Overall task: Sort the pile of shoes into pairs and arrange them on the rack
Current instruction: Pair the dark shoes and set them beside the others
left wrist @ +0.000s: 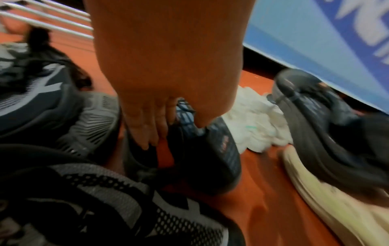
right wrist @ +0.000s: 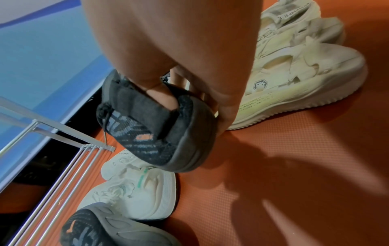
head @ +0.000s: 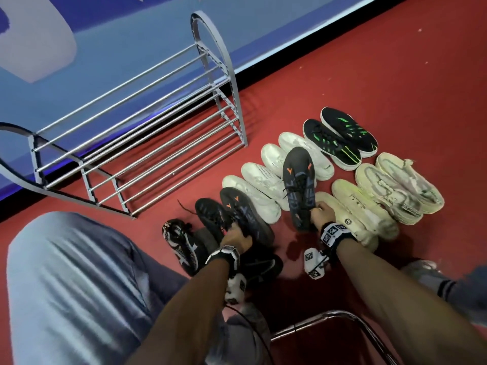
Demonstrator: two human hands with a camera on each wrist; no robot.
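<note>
An empty silver metal rack [head: 229,75] stands against the blue wall. My right hand [head: 320,209] grips the heel of a dark shoe with orange marks [head: 300,185] and holds it above the white shoes. In the right wrist view my thumb is inside the collar of that shoe [right wrist: 151,133]. My left hand [head: 234,239] grips the heel of a matching dark shoe [head: 245,214] on the floor. In the left wrist view its thumb lies on this patterned shoe [left wrist: 214,153], while its fingers [left wrist: 147,133] reach down beside a neighbouring black shoe [left wrist: 141,159].
Paired shoes lie in rows on the red floor: white ones [head: 263,196], black ones with green stripes [head: 340,138] and cream ones [head: 405,188]. A black-and-white mesh shoe [head: 181,243] lies near my left wrist. My knee [head: 66,285] is at left. A chrome chair frame [head: 329,318] is below.
</note>
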